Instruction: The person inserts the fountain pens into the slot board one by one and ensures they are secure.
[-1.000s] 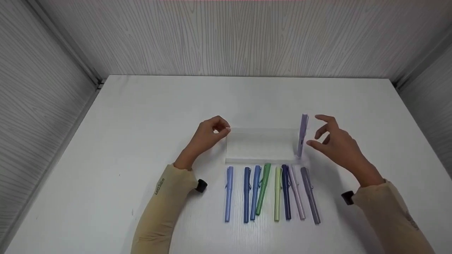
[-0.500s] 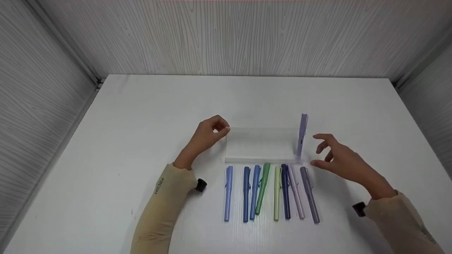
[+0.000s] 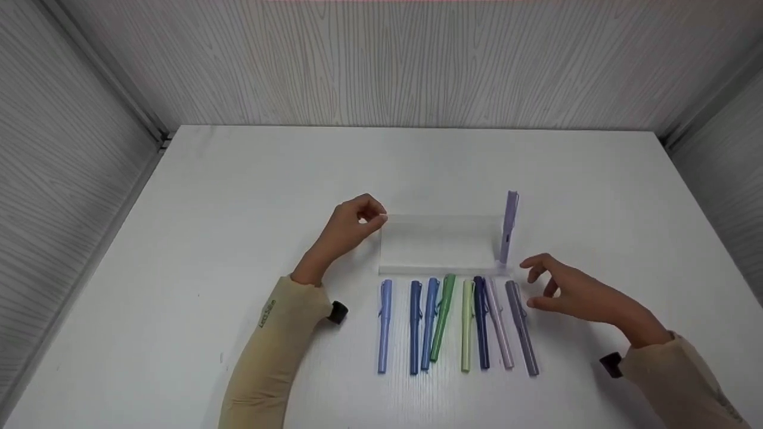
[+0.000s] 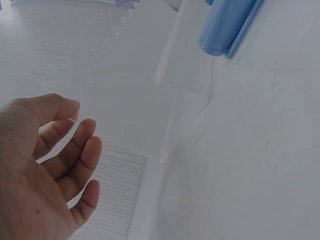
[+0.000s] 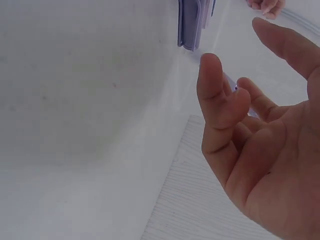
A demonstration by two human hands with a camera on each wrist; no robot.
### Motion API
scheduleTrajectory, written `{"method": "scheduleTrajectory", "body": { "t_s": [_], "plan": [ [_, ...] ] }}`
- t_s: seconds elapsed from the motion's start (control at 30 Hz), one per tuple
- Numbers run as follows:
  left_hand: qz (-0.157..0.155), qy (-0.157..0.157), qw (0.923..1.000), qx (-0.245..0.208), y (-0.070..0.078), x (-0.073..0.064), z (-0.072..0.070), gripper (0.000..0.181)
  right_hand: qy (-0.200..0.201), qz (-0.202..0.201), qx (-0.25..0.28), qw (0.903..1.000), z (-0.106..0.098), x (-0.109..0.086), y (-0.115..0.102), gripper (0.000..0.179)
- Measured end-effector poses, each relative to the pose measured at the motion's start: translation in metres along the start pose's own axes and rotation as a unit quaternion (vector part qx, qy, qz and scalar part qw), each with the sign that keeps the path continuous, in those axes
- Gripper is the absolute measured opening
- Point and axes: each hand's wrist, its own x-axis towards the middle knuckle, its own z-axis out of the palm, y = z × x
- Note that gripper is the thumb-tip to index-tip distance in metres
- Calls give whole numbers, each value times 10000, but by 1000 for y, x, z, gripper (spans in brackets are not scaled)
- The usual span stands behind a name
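My left hand (image 3: 351, 223) pinches the upper left corner of a clear plastic pen stand (image 3: 441, 244) between thumb and fingertips. The left wrist view shows the notched edge of that stand (image 4: 120, 95) running away from the fingers. A light purple pen (image 3: 508, 226) stands nearly upright at the stand's right end, its clip facing right. My right hand (image 3: 575, 292) holds nothing; its fingers are loosely bent, thumb and fingertips just right of a grey-purple pen (image 3: 522, 328). In the right wrist view, that pen (image 5: 190, 25) shows end-on beyond the spread fingers.
In front of the stand lies a row of pens: a light blue pen (image 3: 385, 328), two darker blue ones, a green pen (image 3: 443, 319), a yellow-green pen (image 3: 467, 328), a navy pen (image 3: 481, 325) and a pale lilac pen (image 3: 499, 325). A white table (image 3: 238, 179) lies beneath, with panelled walls around.
My right hand has moved away from the upright light purple pen, down toward the front, to beside the grey-purple pen. The left hand and stand have stayed in place.
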Motion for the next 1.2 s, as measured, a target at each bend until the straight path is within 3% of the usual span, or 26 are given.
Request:
{"method": "scheduleTrajectory", "body": {
  "t_s": [0.3,0.53,1.0,1.2],
  "plan": [
    [37,-27,10000,-10,-1,-1,0,14,-562,142,382,9976,3,2,4,67],
    [-3,-54,10000,37,1,0,0,15,-812,344,323,9956,7,7,5,70],
    [-11,-112,9999,87,0,0,1,15,-861,547,-47,9948,15,17,4,68],
    [23,-112,9999,108,0,0,1,15,-740,336,-235,9964,15,17,2,64]
  ]
}}
